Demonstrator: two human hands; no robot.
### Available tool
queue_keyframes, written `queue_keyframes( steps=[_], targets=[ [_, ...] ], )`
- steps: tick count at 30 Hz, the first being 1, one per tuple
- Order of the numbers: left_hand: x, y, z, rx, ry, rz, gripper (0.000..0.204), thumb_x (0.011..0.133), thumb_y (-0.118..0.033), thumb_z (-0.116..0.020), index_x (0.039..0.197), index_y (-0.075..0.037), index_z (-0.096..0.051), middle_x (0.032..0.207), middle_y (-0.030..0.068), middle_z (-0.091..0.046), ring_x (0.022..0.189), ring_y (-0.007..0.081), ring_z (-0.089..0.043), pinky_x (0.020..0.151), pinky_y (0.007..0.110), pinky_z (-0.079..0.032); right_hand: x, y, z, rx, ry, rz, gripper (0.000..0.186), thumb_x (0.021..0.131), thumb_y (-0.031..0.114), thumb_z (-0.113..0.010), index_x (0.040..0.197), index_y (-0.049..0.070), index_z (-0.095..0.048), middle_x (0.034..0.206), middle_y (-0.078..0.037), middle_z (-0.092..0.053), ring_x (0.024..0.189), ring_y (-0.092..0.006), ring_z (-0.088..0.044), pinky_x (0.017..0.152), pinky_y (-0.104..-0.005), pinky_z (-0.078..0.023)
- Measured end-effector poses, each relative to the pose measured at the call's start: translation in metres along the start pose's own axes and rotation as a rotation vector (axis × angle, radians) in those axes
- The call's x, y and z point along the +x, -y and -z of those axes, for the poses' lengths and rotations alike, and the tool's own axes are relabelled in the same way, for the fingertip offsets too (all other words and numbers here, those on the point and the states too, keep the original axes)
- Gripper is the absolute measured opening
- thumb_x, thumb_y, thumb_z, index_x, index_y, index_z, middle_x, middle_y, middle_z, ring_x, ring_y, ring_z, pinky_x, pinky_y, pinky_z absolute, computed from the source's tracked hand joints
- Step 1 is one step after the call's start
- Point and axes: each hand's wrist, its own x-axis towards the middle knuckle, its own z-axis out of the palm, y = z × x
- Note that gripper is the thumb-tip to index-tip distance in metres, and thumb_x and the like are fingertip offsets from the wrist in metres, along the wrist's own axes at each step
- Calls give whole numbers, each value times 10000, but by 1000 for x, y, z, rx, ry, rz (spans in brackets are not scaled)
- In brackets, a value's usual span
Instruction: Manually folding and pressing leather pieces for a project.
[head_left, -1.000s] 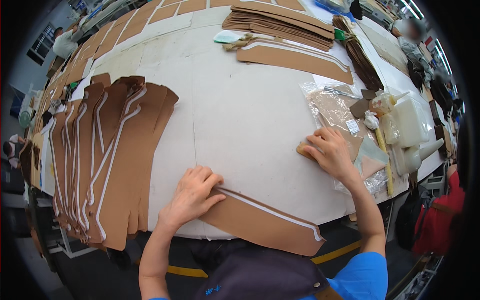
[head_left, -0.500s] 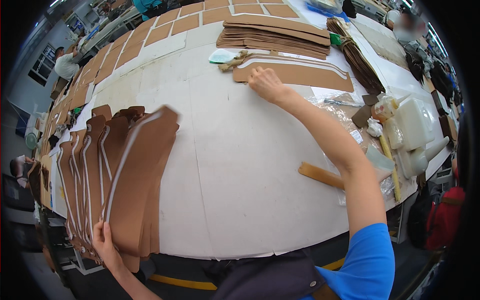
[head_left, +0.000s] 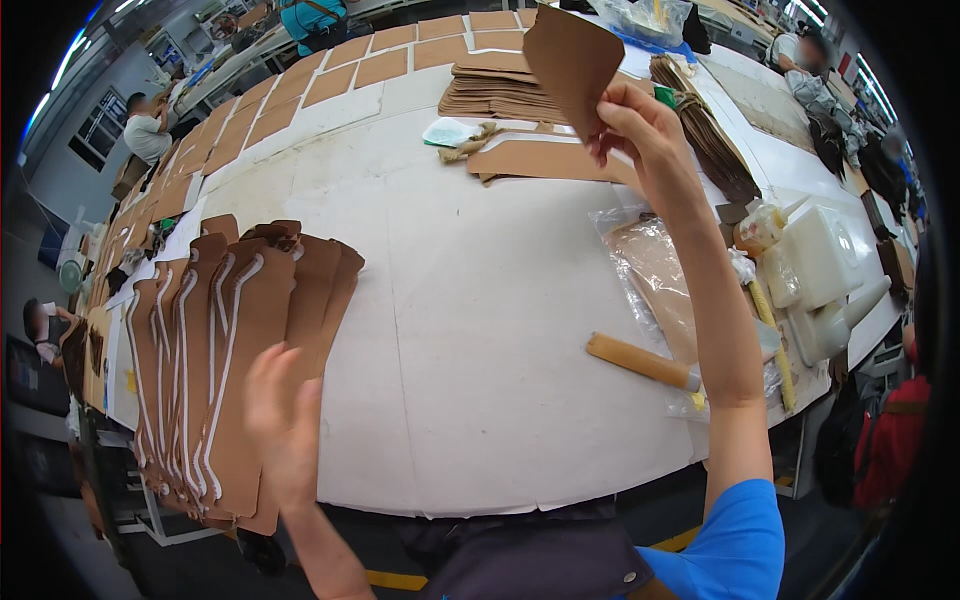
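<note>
Brown panel (head_left: 575, 65) is held up at the far side of the table, its near edge clamped between the thumb and fingers of the right hand (head_left: 645, 125); in view it overlaps the stack of brown panels (head_left: 500, 95) behind. Just nearer, a flat brown panel (head_left: 540, 158) lies on the white table (head_left: 450, 300), partly hidden by the same hand. Left hand (head_left: 283, 425) is blurred, thumb and fingers spread apart, over the right part of a fanned pile (head_left: 250, 330) of brown pieces with white strips; cannot tell whether it touches them. Right of centre, a tan bar (head_left: 640, 362) lies at a slant near the right forearm. A clear plastic bag (head_left: 640, 270) with a brown piece in it sits beyond the bar, partly covered by that arm. Farther right: a yellow rod (head_left: 772, 340), a translucent white container (head_left: 822, 250) and an amber bottle (head_left: 757, 230); any print on the bottle is too small to read. A dark bundle (head_left: 715, 140) lies at the far right. A person in white (head_left: 145, 135) sits at far left.
</note>
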Motion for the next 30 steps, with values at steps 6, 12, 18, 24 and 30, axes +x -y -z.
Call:
queue_keyframes(
  steps=[6,12,18,24,30],
  targets=[
    [-10,-84,-96,-762,429,-67,762,951,-211,-809,1595,-63,-430,1570,142,-515,1457,284,-510,1153,465,-467,-78,62,-42,218,74,-58,271,1071,235,-565,1192,0,-623,979,-65,-671,811,-139,-678,743,-304,-557],
    [-53,-106,-86,-1708,89,275,1013,949,-382,-823,1690,-103,-190,1647,163,-384,1487,290,-427,1180,484,-420,-187,40,-132,12,493,291,160,948,-2,-657,1095,11,-596,1240,-161,-640,1103,-350,-638,911,-423,-530],
    [-105,-41,-58,-1308,14,509,854,943,-68,-677,1668,-63,-224,1605,233,-439,1424,274,-515,1148,400,-458,-156,-25,-143,-482,480,435,393,820,-1,-651,1210,44,-659,1340,-128,-618,1280,-314,-567,1060,-488,-418],
    [-129,34,-67,-849,64,483,443,998,12,-698,1429,55,-606,1357,163,-674,1267,216,-635,1088,339,-493,-117,-78,-139,-519,835,158,435,771,47,-627,1197,56,-715,1171,-121,-721,1310,-273,-564,1077,-471,-384],
    [-111,71,1,-701,-129,369,322,1010,-15,-709,1320,68,-688,1232,105,-731,1132,169,-681,1020,314,-521,-115,-50,-110,-619,963,-163,382,775,83,-656,1148,20,-714,1066,-183,-744,1096,-366,-678,941,-478,-502]
  ],
)
